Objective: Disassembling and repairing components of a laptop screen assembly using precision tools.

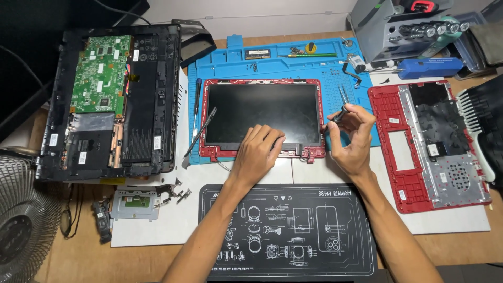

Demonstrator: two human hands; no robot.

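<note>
A: What is held by each hand, and where?

B: The left hand (258, 152) is laid flat, fingers spread, on the bottom edge of the red-framed laptop screen (262, 112); nothing is gripped by it. By the right hand (352, 137) a small screwdriver (341, 112) is pinched between thumb & fingertips, its tip set at the screen's right edge, near the lower right corner.

A: Where is the screen placed?

B: It is laid face up on the blue repair mat (230, 57), at the centre of the bench (78, 257), toward the back edge. A red hinge piece (309, 153) is seen at the frame's lower right corner.

A: What is found round it?

B: To the left of the screen, on the mat's left part, a black spudger (200, 132) & a thin screwdriver (196, 107) are laid. At the bench's left side an opened laptop base (112, 102) is set, w/ a green circuit board (102, 71) exposed. Below it a loose touchpad module (133, 203) & small metal brackets (173, 193) are seen. At the right side a red palmrest w/ keyboard back (427, 141) is laid underside up. In front of the hands, near the front edge, a black mat w/ white line drawings (288, 233) is spread. A fan grille (23, 220) is seen at the front left corner.
</note>
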